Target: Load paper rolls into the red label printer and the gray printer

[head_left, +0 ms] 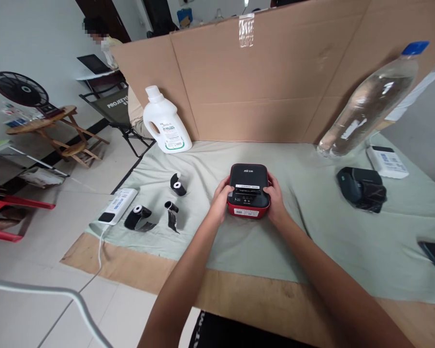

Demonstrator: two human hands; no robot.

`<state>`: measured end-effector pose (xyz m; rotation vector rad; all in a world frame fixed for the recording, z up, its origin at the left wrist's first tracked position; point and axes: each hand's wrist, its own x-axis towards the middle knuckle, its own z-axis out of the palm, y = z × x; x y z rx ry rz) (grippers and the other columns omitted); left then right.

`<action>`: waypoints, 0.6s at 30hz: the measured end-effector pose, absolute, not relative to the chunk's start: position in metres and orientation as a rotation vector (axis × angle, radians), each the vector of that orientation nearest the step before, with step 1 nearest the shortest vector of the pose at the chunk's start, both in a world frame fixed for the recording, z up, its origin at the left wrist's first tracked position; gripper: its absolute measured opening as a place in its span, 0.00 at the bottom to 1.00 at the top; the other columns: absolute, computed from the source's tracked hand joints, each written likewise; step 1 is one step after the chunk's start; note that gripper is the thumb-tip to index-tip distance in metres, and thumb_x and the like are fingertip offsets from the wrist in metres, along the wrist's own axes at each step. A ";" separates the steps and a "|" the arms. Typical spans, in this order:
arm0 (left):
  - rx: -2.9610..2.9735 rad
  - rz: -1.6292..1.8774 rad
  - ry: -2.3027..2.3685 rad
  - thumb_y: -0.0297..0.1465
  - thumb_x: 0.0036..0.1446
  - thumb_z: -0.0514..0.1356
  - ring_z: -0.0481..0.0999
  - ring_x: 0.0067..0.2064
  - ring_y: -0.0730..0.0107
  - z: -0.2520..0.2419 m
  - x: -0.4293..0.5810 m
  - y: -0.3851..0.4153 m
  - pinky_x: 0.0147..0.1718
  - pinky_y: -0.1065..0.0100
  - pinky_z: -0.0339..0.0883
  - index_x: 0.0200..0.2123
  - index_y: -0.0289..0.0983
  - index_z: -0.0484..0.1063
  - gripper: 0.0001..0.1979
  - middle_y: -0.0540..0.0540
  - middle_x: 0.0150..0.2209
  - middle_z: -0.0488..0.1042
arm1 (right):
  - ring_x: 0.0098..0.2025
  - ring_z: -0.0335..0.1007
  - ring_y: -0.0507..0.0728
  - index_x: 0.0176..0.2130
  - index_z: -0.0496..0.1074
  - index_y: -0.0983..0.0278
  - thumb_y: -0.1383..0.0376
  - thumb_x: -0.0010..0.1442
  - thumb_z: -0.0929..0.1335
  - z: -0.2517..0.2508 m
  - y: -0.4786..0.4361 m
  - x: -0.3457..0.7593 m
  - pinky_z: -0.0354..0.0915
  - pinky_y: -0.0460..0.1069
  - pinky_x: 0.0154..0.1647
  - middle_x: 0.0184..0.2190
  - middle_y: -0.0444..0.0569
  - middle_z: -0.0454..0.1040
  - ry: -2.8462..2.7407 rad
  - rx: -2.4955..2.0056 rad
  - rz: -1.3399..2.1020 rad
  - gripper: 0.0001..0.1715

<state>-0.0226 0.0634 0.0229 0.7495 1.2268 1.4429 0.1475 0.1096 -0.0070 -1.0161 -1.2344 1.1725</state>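
Table (253,287), cloth-covered: cardboard panel (257,77) walls off far edge; white jug (167,128) at far-left corner, water bottle (371,108) toward far-right. Left edge: power strip (119,205), black rolls (179,190). Toward right edge: black wrapped device (362,190). Passage: open cloth (286,157) between printer (248,179) and panel, and between both forearms (192,253).

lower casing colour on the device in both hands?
Red lower casing, best seen in the head view.

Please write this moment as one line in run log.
left hand: holds black-and-red device, left side | right hand: holds its right side | three black rolls: on cloth, left of device
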 end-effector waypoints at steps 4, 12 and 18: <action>0.722 1.422 1.223 0.30 0.49 0.60 0.76 0.57 0.59 0.029 -0.023 0.064 0.56 0.62 0.69 0.58 0.41 0.74 0.30 0.48 0.57 0.78 | 0.65 0.63 0.60 0.64 0.61 0.60 0.58 0.55 0.62 -0.010 0.110 0.148 0.62 0.59 0.65 0.66 0.54 0.64 -1.226 -1.010 1.148 0.38; 0.806 1.488 1.277 0.30 0.54 0.60 0.74 0.61 0.58 0.035 -0.018 0.057 0.61 0.60 0.66 0.55 0.41 0.77 0.24 0.48 0.58 0.78 | 0.67 0.62 0.61 0.63 0.65 0.59 0.50 0.63 0.63 -0.023 0.105 0.144 0.58 0.60 0.68 0.66 0.53 0.67 -1.169 -0.884 1.087 0.33; 0.801 1.451 1.251 0.33 0.55 0.61 0.74 0.61 0.57 0.032 -0.017 0.056 0.61 0.61 0.66 0.56 0.40 0.76 0.24 0.46 0.59 0.77 | 0.66 0.63 0.62 0.59 0.70 0.56 0.51 0.62 0.68 -0.027 0.108 0.144 0.55 0.63 0.70 0.63 0.49 0.70 -1.064 -0.769 1.144 0.28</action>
